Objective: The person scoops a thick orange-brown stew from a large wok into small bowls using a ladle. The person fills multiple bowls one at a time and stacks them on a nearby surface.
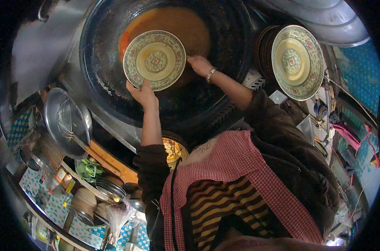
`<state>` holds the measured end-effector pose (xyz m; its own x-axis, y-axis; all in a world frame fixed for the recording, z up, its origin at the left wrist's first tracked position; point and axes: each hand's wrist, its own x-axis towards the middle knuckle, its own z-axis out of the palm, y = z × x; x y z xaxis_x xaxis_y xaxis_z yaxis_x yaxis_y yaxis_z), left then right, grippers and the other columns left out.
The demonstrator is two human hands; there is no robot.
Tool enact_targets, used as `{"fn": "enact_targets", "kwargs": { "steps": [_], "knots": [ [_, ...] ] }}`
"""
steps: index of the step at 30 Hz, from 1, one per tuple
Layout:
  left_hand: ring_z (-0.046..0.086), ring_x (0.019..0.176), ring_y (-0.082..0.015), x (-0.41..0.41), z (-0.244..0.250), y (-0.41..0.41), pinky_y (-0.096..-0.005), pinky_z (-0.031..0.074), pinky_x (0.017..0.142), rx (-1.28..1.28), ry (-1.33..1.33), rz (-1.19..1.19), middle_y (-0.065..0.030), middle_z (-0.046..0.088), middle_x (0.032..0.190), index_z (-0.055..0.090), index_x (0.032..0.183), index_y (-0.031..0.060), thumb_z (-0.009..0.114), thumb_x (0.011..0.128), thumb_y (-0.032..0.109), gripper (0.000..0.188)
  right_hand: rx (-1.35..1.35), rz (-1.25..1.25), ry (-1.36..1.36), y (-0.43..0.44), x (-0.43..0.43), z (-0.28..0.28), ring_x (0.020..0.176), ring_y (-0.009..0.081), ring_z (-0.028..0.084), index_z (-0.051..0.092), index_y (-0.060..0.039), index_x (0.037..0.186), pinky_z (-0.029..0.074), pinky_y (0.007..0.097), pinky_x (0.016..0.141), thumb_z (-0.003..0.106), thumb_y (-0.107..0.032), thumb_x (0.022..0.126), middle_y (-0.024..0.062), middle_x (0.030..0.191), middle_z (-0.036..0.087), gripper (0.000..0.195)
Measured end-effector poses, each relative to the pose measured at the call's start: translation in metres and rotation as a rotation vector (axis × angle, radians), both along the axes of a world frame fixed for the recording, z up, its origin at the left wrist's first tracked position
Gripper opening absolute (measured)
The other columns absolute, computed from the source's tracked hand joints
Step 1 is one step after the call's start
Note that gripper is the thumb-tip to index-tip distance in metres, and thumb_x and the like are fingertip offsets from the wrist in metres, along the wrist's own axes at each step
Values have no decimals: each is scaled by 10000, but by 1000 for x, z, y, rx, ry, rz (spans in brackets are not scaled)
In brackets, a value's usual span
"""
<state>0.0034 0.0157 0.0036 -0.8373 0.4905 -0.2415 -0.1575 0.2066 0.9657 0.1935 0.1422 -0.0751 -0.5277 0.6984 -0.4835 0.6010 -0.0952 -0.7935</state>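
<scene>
My left hand (143, 92) grips the lower left rim of a patterned ceramic plate (155, 60), thumb on its upper face. The plate is held over a large black wok (105, 62) with brownish-orange liquid (183, 25) in it. At the plate's right edge is my right hand (202, 66), fingers closed together with a bracelet at the wrist. A thin piece at its fingertips meets the plate's rim, but whether this is a tool or the rim itself I cannot tell. The plate's face bears no food.
A second patterned plate (298, 62) lies right of the wok. On the left are a metal basin (48, 125) with a wire strainer (65, 122), a wooden board (111, 160), leafy greens (90, 169) and stacked bowls (83, 200). A dish of food (174, 150) sits close before my body.
</scene>
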Motion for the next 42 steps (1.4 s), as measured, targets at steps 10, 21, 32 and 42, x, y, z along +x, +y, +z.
{"fn": "enact_targets", "kwargs": {
  "steps": [10, 21, 32, 42],
  "knots": [
    [631, 991, -240, 39, 64, -57, -410, 581, 779, -71, -226, -81, -140, 591, 1135, 465, 1184, -19, 645, 941, 172, 357, 286, -150, 200, -34, 13, 52, 785, 270, 696, 552, -5, 1168, 593, 386, 616, 633, -184, 862, 176, 973, 672, 363],
    [641, 968, -280, -19, 110, -300, -379, 516, 793, -604, 766, -265, -184, 643, 1120, 668, 1134, -31, 671, 938, 286, 373, 71, -324, 428, -15, 180, 259, 632, 172, 652, 533, 32, 1232, 533, 289, 497, 582, -95, 907, 111, 951, 680, 353],
    [603, 812, -308, 15, 93, -347, -405, 484, 710, -673, 762, -245, -122, 609, 927, 609, 1030, 36, 768, 769, 157, 329, 200, -849, 354, -21, 314, 272, 542, 246, 676, 585, 133, 973, 518, 291, 412, 529, -92, 903, 190, 757, 681, 242],
    [500, 721, -163, -3, 111, -340, -284, 444, 707, -415, 531, -266, -93, 525, 803, 478, 902, 39, 653, 782, -36, 225, 219, -905, 273, -24, 343, 236, 497, 202, 603, 555, 49, 891, 443, 274, 408, 623, -147, 888, 165, 708, 674, 208]
  ]
}}
